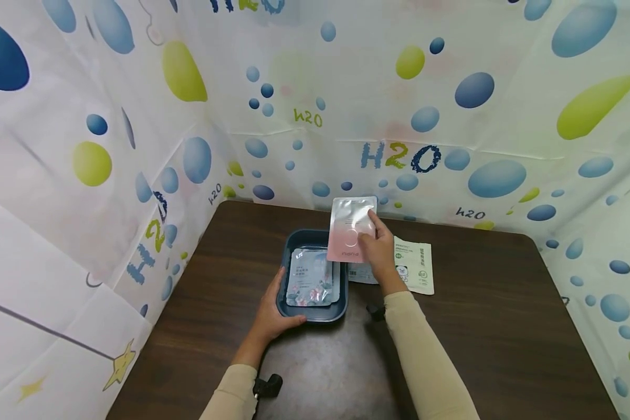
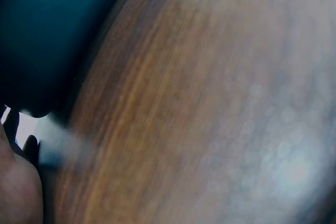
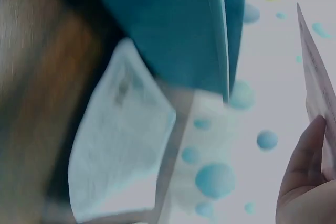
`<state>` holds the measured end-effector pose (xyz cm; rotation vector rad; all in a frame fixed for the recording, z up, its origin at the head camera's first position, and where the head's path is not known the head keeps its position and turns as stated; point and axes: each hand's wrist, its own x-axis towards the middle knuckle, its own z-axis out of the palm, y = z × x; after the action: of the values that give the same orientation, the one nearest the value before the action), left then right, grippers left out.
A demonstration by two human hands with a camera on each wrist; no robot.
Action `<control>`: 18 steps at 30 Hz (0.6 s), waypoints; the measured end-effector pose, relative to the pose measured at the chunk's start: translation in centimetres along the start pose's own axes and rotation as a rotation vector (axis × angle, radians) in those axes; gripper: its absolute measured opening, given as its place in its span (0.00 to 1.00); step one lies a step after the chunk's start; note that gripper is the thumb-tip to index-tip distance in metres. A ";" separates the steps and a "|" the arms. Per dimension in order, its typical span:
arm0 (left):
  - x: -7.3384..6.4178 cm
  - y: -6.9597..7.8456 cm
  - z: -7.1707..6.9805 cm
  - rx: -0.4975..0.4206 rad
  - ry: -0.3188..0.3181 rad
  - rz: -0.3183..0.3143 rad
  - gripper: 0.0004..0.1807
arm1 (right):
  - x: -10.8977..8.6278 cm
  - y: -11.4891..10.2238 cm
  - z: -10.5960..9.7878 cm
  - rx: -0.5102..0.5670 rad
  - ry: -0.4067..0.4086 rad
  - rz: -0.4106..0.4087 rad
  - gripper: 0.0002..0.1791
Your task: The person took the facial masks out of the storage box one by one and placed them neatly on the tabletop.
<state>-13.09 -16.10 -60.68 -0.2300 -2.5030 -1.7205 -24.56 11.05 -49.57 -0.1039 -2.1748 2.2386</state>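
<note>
A pink and silver face mask packet (image 1: 349, 224) is pinched by my right hand (image 1: 380, 251), raised over the back right of a dark blue tray (image 1: 315, 315). In the right wrist view the packet (image 3: 320, 87) appears edge-on, thumb against its face. My left hand (image 1: 273, 312) grips the tray at its front left corner, thumb along the front edge and fingers along the left side. Inside the tray lie pale blue floral face mask packets (image 1: 308, 277), stacked slightly askew. The left wrist view catches the tray's outer wall (image 2: 52, 30).
Pale green and white packets (image 1: 417, 265) lie on the brown wooden table (image 1: 483, 315) right of the tray, partly hidden by my right hand. A white curtain (image 1: 294, 58) with blue and green spots hangs behind the table and along its sides.
</note>
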 end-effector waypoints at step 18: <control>-0.2 0.2 -0.2 -0.007 -0.010 0.002 0.71 | 1.9 -3.3 -10.5 -0.061 0.138 0.034 0.38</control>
<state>-12.87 -16.21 -60.43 -0.2420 -2.5034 -1.7326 -25.97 21.73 -46.67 -0.2892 -2.1849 2.1126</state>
